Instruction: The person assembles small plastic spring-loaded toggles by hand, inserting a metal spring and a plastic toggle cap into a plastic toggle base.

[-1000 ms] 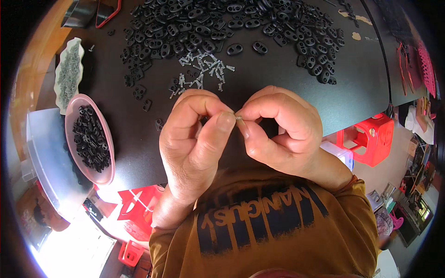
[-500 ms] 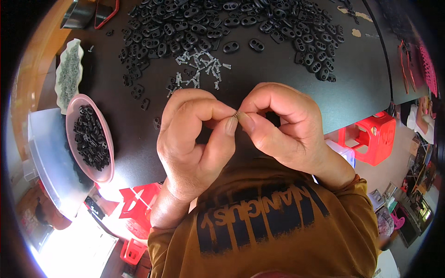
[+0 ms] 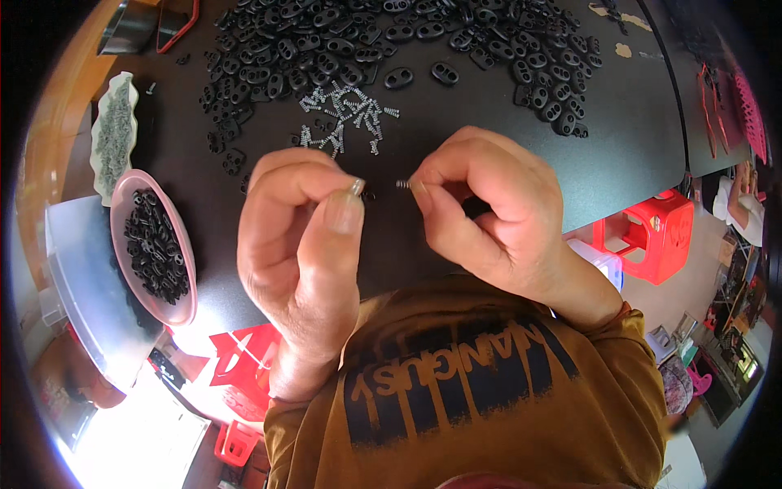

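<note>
Up close, right hand (image 3: 489, 212) pinches a small spring (image 3: 403, 184), left hand (image 3: 305, 236) pinches something tiny, above scattered black toggles (image 3: 391, 41)

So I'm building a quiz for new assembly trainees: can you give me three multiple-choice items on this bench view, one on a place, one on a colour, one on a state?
1. Where is the pink bowl of black parts?
A. the person's left
B. the person's right
C. table's far edge

2. What colour is the stool beside the table?
A. blue
B. red
C. green

3. What is the right hand doing?
A. lying flat
B. pinching a small spring
C. gripping the bowl

Answers: 1 A, the bowl sits at the picture's left. 2 B, the stool is plainly red. 3 B, the spring pokes out between its fingertips, towards the left hand.
</note>
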`<state>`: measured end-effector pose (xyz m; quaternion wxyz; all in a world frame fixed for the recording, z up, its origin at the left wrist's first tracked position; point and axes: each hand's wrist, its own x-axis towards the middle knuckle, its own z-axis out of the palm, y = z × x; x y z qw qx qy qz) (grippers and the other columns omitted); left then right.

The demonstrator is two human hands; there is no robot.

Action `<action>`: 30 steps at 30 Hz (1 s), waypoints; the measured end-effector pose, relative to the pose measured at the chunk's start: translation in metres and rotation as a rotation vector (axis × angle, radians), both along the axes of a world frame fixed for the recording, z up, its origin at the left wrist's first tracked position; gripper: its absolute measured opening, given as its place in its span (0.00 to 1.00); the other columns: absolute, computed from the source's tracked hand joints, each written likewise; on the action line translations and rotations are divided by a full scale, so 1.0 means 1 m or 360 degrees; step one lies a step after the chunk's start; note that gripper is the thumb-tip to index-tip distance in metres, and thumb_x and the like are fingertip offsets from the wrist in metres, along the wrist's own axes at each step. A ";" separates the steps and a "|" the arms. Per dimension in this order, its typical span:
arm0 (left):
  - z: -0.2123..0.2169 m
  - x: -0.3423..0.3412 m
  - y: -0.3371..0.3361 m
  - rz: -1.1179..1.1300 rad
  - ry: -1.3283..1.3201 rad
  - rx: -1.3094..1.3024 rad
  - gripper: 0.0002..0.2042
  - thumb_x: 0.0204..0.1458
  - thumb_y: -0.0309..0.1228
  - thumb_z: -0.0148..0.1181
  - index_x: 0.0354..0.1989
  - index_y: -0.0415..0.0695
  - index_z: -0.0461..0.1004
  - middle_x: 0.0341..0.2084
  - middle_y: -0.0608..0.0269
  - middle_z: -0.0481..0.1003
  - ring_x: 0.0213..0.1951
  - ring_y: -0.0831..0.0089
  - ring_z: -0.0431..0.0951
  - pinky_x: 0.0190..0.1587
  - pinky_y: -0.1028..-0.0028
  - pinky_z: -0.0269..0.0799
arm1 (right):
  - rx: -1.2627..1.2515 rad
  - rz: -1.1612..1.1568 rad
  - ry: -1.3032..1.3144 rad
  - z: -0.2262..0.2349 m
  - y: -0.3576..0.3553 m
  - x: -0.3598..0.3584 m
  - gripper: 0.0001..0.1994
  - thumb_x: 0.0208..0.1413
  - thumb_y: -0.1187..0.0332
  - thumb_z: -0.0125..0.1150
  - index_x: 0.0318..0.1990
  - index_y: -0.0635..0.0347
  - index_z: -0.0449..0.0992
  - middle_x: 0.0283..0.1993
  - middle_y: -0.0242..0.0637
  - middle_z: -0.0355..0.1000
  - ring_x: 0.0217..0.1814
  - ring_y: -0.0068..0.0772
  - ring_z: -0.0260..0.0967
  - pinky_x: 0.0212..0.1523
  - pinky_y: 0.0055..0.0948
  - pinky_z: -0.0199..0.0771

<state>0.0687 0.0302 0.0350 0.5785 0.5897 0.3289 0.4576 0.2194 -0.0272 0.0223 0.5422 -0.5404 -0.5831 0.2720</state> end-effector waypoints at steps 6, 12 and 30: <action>-0.004 -0.025 -0.008 0.0050 0.0559 0.0481 0.04 0.44 0.21 0.56 0.29 0.39 0.71 0.29 0.59 0.68 0.30 0.73 0.67 0.33 0.78 0.62 | 0.0032 -0.0242 -0.0556 -0.012 0.011 0.004 0.07 0.37 0.76 0.62 0.25 0.59 0.69 0.22 0.36 0.65 0.23 0.40 0.66 0.23 0.32 0.65; -0.015 -0.042 -0.021 0.0075 0.0790 0.0812 0.08 0.37 0.18 0.58 0.28 0.41 0.71 0.24 0.60 0.69 0.25 0.69 0.67 0.29 0.71 0.62 | 0.0084 -0.0331 -0.0953 -0.021 0.014 0.000 0.09 0.36 0.77 0.61 0.27 0.58 0.69 0.23 0.34 0.65 0.25 0.39 0.67 0.24 0.32 0.66; -0.022 -0.028 -0.031 -0.0018 0.0808 0.1405 0.13 0.28 0.16 0.61 0.26 0.42 0.70 0.24 0.64 0.67 0.20 0.70 0.67 0.27 0.69 0.59 | -0.0724 0.0486 0.0447 0.012 -0.028 -0.009 0.04 0.51 0.77 0.58 0.35 0.66 0.75 0.31 0.36 0.72 0.28 0.18 0.67 0.27 0.17 0.65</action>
